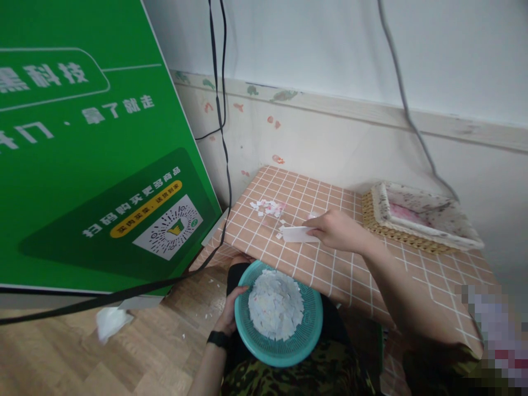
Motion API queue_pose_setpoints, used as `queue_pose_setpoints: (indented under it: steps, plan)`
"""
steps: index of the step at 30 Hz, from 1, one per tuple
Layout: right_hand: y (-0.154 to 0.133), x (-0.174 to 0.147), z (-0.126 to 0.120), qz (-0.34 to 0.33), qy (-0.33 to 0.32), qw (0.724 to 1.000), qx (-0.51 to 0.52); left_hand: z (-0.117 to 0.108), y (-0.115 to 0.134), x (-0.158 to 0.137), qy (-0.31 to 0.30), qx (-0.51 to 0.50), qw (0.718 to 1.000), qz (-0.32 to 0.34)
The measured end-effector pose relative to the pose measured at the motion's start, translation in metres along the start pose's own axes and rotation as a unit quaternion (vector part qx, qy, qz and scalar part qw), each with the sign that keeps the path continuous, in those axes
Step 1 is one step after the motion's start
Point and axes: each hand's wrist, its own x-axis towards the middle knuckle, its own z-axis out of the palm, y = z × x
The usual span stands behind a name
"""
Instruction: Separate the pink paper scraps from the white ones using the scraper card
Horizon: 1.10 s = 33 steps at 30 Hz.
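My left hand (231,309) grips the left rim of a round turquoise plastic basket (314,324), which rests on my lap below the table edge. Small white paper pieces (275,308) are heaped inside it. Over the checked tabletop, my right hand (336,231) is closed on a flat white card (293,235), held with its long side near the surface. A few scraps lie by the card's left end. Farther back sits a small scatter of white and pinkish paper bits (266,207).
A cloth-lined wicker basket (406,236) stands on the right of the brown checked table (330,280). Left of it rises a large green panel (103,137). A black strap (225,165) hangs across the table's left corner. A white bag-like item (113,322) lies on the floor.
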Motion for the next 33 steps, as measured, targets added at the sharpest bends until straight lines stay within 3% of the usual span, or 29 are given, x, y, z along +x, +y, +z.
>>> queue_pose_setpoints:
  steps: [5, 10, 18, 25, 33]
  plan:
    - [-0.004, 0.001, 0.001, 0.008, 0.026, 1.000, -0.001, -0.003, -0.002, 0.002, -0.004, -0.008, 1.000, -0.001]
    - [-0.011, 0.007, 0.008, -0.005, 0.008, 1.000, 0.008, -0.003, -0.002, 0.003, -0.010, -0.012, 1.000, -0.017]
    - [-0.004, 0.000, -0.004, 0.013, 0.009, 1.000, -0.026, 0.000, 0.000, 0.000, 0.008, -0.004, 1.000, 0.002]
    - [-0.014, 0.009, 0.008, -0.008, 0.012, 1.000, -0.004, 0.000, 0.000, 0.000, -0.001, -0.001, 1.000, 0.007]
    - [-0.002, 0.002, 0.000, -0.007, -0.009, 0.999, -0.031, 0.001, 0.000, 0.000, 0.008, 0.003, 1.000, 0.005]
